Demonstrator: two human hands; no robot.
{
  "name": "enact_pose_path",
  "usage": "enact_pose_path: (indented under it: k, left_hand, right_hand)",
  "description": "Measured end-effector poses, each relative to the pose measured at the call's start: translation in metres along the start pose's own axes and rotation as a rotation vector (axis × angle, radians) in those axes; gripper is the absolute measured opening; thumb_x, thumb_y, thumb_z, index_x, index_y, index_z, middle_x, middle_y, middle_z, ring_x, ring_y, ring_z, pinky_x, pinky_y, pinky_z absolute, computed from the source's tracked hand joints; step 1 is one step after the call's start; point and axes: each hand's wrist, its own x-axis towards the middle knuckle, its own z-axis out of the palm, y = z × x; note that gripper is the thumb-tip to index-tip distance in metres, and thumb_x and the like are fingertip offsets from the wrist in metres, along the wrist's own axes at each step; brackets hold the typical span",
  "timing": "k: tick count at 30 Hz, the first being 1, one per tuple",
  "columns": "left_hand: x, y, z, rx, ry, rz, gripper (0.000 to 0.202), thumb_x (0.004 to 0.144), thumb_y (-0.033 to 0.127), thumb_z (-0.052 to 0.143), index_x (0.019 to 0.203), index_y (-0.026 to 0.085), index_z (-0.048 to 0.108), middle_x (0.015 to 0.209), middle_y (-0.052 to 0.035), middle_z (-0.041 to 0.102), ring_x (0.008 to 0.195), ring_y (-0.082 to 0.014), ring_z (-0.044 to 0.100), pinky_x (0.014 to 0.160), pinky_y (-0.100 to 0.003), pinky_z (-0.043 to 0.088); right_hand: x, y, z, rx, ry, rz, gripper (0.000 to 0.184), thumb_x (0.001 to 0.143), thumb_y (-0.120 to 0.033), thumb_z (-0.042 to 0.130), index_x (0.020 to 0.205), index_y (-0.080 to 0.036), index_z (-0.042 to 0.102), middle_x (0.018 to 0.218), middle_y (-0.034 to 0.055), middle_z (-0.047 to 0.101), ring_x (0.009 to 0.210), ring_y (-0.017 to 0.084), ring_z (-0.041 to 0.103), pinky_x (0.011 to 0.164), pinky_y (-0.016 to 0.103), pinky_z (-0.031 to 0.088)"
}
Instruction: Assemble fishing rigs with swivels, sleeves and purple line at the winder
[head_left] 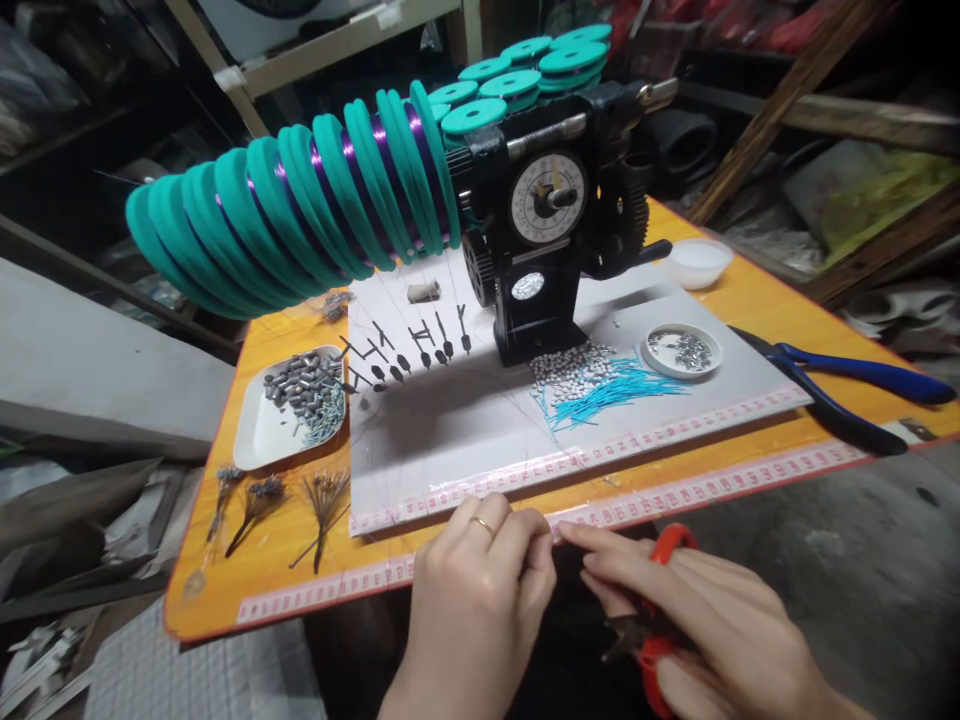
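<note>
My left hand [480, 590], with a ring on one finger, is at the table's front edge. Its thumb and fingertips are pinched together; what they hold is too small to make out. My right hand [724, 610] is closed around red-handled scissors [654, 662], whose short metal blades point down and left. Its index fingertip reaches close to the left fingertips. Beyond the hands stands a black winding machine [536, 300] with a round dial [547, 197]. Teal spools [300, 200] of purple wire line its shaft, and thin lines run down to small dark weights [426, 358].
A tray of grey sinkers [244, 435] and bundles of dark stems [322, 515] lie left. Blue strips [615, 392], whitish beads [570, 370], a dish of metal bits [712, 368] and blue-handled pliers [862, 375] lie right. A measuring tape [675, 497] runs along the front edge.
</note>
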Motion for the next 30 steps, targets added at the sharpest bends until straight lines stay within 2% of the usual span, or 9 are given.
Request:
enact_pose_path:
  k: [3, 6, 10, 14, 18, 22, 30]
  left_hand:
    - [0.000, 0.001, 0.001, 0.006, -0.010, -0.004, 0.011, 0.088, 0.008, 0.058, 0.085, 0.017, 0.062, 0.076, -0.0018, 0.062, 0.069, -0.0181, 0.057, 0.058, -0.030, 0.043]
    - [0.000, 0.002, 0.001, 0.019, -0.026, -0.006, 0.011, 0.089, 0.008, 0.057, 0.085, 0.017, 0.061, 0.077, -0.0026, 0.062, 0.070, -0.0190, 0.058, 0.058, -0.031, 0.043]
    - [-0.006, -0.003, -0.009, 0.118, -0.023, 0.020, 0.011, 0.091, 0.010, 0.056, 0.084, 0.017, 0.059, 0.076, -0.0025, 0.061, 0.067, -0.0197, 0.056, 0.059, -0.033, 0.042]
    - [-0.017, -0.014, -0.021, 0.106, -0.029, -0.010, 0.012, 0.090, 0.007, 0.055, 0.084, 0.018, 0.058, 0.076, -0.0030, 0.060, 0.068, -0.0195, 0.053, 0.062, -0.033, 0.043]
    - [-0.024, -0.020, -0.023, 0.019, -0.027, -0.049, 0.014, 0.089, 0.005, 0.054, 0.086, 0.018, 0.058, 0.078, -0.0038, 0.058, 0.072, -0.0197, 0.055, 0.064, -0.032, 0.046]
    - [-0.026, -0.022, -0.022, -0.033, -0.028, -0.080, 0.016, 0.088, 0.004, 0.053, 0.086, 0.019, 0.057, 0.076, -0.0024, 0.058, 0.071, -0.0186, 0.057, 0.063, -0.031, 0.046]
    - [-0.027, -0.023, -0.024, -0.066, -0.041, -0.095, 0.017, 0.086, 0.002, 0.053, 0.086, 0.019, 0.056, 0.078, -0.0033, 0.059, 0.073, -0.0190, 0.058, 0.063, -0.031, 0.046]
  right_hand:
    - [0.003, -0.002, 0.003, -0.097, -0.038, -0.052, 0.046, 0.086, 0.001, 0.040, 0.126, -0.013, 0.056, 0.120, 0.0131, 0.072, 0.081, 0.017, 0.073, 0.068, 0.029, 0.055]
    - [0.009, -0.005, -0.001, -0.222, -0.083, -0.103, 0.046, 0.086, 0.002, 0.038, 0.127, -0.009, 0.057, 0.111, 0.0141, 0.076, 0.064, 0.015, 0.069, 0.061, 0.029, 0.052]
    - [0.023, -0.012, -0.014, -0.428, -0.136, -0.272, 0.035, 0.091, -0.001, 0.037, 0.108, -0.009, 0.067, 0.100, 0.0135, 0.079, 0.056, 0.014, 0.067, 0.055, 0.028, 0.050]
    - [0.031, -0.017, -0.022, -0.514, -0.230, -0.362, 0.045, 0.095, -0.002, 0.028, 0.099, -0.013, 0.071, 0.104, 0.0131, 0.078, 0.057, 0.015, 0.069, 0.054, 0.029, 0.050]
    - [0.033, -0.022, -0.021, -0.594, -0.263, -0.438, 0.049, 0.092, 0.003, 0.027, 0.095, -0.014, 0.072, 0.101, 0.0143, 0.077, 0.052, 0.016, 0.069, 0.050, 0.031, 0.049]
    - [0.033, -0.025, -0.016, -0.644, -0.261, -0.442, 0.050, 0.085, 0.008, 0.029, 0.094, -0.014, 0.072, 0.103, 0.0134, 0.077, 0.052, 0.016, 0.069, 0.047, 0.031, 0.047]
    - [0.031, -0.024, -0.018, -0.641, -0.276, -0.417, 0.050, 0.084, 0.008, 0.029, 0.095, -0.014, 0.072, 0.105, 0.0138, 0.076, 0.051, 0.015, 0.067, 0.047, 0.030, 0.047]
